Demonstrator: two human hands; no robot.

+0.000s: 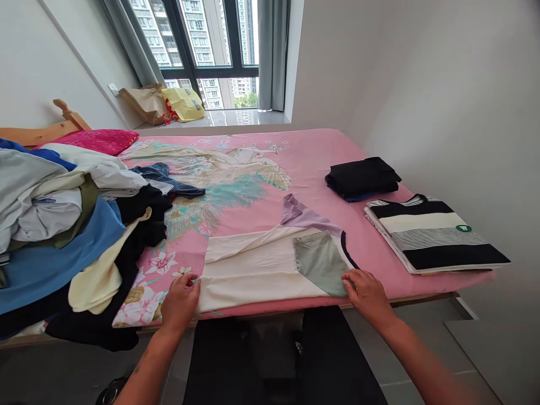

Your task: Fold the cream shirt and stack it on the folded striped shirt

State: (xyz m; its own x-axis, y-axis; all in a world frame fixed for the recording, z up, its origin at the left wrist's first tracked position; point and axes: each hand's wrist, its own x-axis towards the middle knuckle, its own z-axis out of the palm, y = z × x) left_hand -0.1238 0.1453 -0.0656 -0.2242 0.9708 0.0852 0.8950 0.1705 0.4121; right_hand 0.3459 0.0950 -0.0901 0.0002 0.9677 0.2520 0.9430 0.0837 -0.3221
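Observation:
A cream shirt [253,267] with a grey-green panel and a lilac sleeve lies partly folded on the pink bed sheet [261,185], close to the near edge. My left hand [180,299] pinches the shirt's left end, fingers curled round the fabric. My right hand [366,292] rests on the shirt's right end by the grey-green panel, fingers bent onto the cloth.
A heap of unfolded clothes [63,225] covers the bed's left side. A folded striped shirt [434,233] and a folded black garment [363,177] lie at the right. Paper and yellow bags [169,104] sit on the window ledge. A wall runs along the right.

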